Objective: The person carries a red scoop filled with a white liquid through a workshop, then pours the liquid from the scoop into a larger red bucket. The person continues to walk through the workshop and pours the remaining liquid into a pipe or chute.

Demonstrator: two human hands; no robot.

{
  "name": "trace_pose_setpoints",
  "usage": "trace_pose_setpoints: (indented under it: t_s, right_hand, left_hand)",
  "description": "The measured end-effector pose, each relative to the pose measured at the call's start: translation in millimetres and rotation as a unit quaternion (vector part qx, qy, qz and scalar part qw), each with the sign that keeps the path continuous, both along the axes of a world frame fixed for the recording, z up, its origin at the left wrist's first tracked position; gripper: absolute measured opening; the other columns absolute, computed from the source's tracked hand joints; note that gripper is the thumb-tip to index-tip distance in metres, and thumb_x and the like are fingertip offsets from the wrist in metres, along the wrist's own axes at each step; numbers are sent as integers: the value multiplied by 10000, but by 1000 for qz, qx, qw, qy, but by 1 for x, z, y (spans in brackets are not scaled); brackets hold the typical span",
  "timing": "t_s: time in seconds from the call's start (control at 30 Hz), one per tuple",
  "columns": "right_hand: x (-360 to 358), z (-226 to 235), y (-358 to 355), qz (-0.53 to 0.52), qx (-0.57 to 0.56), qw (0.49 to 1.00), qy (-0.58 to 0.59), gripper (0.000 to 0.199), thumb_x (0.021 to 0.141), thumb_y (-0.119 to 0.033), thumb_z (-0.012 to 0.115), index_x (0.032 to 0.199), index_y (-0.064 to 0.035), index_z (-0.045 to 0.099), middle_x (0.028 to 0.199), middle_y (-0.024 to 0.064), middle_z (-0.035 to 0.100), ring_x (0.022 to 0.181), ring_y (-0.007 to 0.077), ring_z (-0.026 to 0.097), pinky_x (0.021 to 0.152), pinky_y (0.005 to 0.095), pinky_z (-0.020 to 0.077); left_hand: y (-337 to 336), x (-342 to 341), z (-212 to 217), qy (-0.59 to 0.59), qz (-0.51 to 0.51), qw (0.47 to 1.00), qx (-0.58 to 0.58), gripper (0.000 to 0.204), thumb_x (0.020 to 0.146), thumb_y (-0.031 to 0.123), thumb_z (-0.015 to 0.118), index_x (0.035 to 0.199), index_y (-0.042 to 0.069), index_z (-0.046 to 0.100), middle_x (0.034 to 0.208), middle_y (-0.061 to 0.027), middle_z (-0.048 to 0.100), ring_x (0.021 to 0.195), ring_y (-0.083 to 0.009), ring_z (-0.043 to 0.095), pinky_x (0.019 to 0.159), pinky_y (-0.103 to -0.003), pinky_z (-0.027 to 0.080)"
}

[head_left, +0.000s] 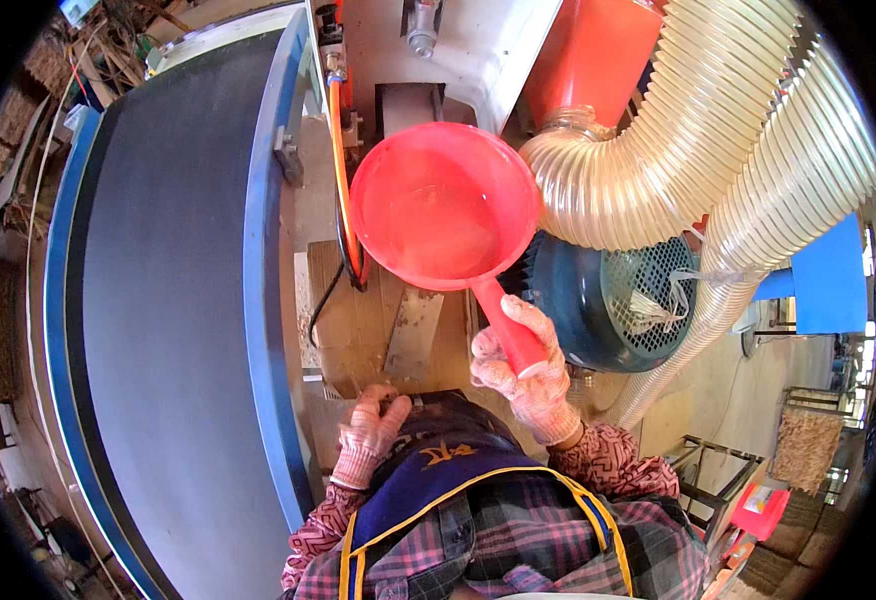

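My right hand (523, 368), in a pale knit glove, grips the handle of a red plastic scoop (443, 205). The scoop's round bowl is level and holds clear water. It hangs above wooden boards (358, 320) between a conveyor and a fan housing. My left hand (371, 430), also gloved, rests low against my dark apron with its fingers bent and nothing seen in them.
A wide dark conveyor belt (158, 280) with blue edges (258, 300) runs along the left. Ribbed clear ducts (678, 160) curve at the upper right over a blue fan housing (618, 300) with a mesh guard. An orange hopper (593, 55) stands behind.
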State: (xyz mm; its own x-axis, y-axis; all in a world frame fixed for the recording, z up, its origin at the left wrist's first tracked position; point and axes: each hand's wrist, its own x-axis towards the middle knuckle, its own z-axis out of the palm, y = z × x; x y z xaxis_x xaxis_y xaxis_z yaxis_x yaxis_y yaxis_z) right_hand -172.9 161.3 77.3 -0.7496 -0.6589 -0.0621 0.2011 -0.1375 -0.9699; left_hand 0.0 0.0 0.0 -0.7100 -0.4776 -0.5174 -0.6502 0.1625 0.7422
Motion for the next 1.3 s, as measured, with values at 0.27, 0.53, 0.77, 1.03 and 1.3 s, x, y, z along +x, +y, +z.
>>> trace_pose_setpoints:
  t_s: [0.27, 0.53, 0.77, 1.03, 1.3]
  right_hand:
    - [-9, 8, 12, 8, -107, 927, -360, 691, 826, -52, 680, 1438, -212, 402, 1149, 127, 574, 919, 237, 611, 761, 389, 566]
    - [-3, -9, 15, -8, 9, 918, -397, 560, 876, -101, 633, 1407, -99, 455, 972, 116, 624, 690, 185, 615, 602, 309, 501]
    - [3, -45, 24, 16, -5, 932, -362, 520, 849, -106, 650, 1334, -1, 498, 919, 92, 625, 670, 152, 603, 623, 266, 511]
    - [49, -65, 98, 35, 155, 945, -284, 375, 760, -227, 687, 1030, 20, 603, 709, 92, 601, 591, 173, 588, 530, 261, 469]
    - [120, -71, 171, -69, 264, 845, -461, 336, 776, -154, 672, 1056, 13, 593, 798, 83, 610, 617, 168, 580, 573, 275, 484]
  left_hand:
    - [10, -5, -2, 11, -5, 1000, -22, 320, 848, 316, 710, 1029, 61, 641, 1007, -178, 668, 911, -295, 643, 803, -390, 503]
    - [17, -2, -27, 4, -19, 999, -46, 356, 844, 385, 682, 1055, 99, 660, 1032, -212, 677, 984, -362, 650, 826, -426, 510]
    - [3, -31, -121, -127, -89, 985, -80, 419, 864, 472, 591, 1078, 123, 679, 1095, -214, 667, 1015, -389, 642, 853, -451, 513]
    - [9, -20, -334, -372, -74, 923, -70, 372, 879, 374, 570, 1053, 64, 680, 1106, -208, 673, 1009, -412, 650, 823, -557, 513]
    - [42, -17, -294, -100, -237, 897, -360, 472, 793, 276, 650, 1242, 172, 549, 1216, -75, 525, 1092, -301, 533, 887, -440, 447]
